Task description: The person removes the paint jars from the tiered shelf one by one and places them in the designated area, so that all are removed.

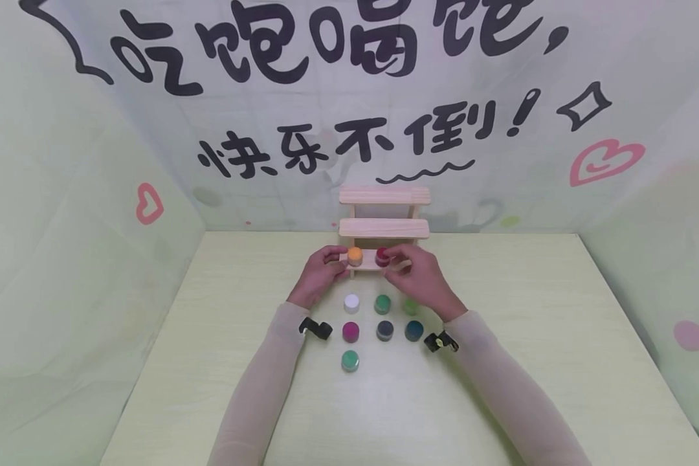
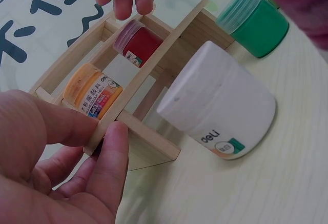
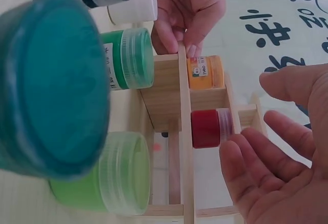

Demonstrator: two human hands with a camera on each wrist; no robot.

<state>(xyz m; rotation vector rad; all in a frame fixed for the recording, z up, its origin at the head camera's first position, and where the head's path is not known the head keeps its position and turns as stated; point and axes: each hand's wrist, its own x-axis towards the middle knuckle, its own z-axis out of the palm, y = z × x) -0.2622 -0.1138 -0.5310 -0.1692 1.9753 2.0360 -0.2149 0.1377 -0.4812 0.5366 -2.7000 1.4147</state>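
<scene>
A small wooden tiered shelf [image 1: 384, 228] stands by the back wall. Its lowest step holds an orange paint jar [image 2: 93, 92] on the left and a dark red paint jar [image 3: 206, 128] to the right. My left hand [image 1: 321, 275] pinches the left end of that step between thumb and fingers, beside the orange jar. My right hand [image 1: 422, 275] is at the red jar, its thumb spread apart and its fingers loosely bent, with nothing between them. In the right wrist view the fingertips [image 3: 233, 155] lie right by the red jar's lid.
In front of the shelf, several paint jars stand in rows on the table: white [image 1: 352, 303], green [image 1: 382, 304], light green [image 1: 410, 306], magenta [image 1: 351, 332], dark navy [image 1: 385, 331], teal blue [image 1: 414, 331] and mint green [image 1: 350, 360]. A printed cloth [image 1: 303, 194] hangs behind.
</scene>
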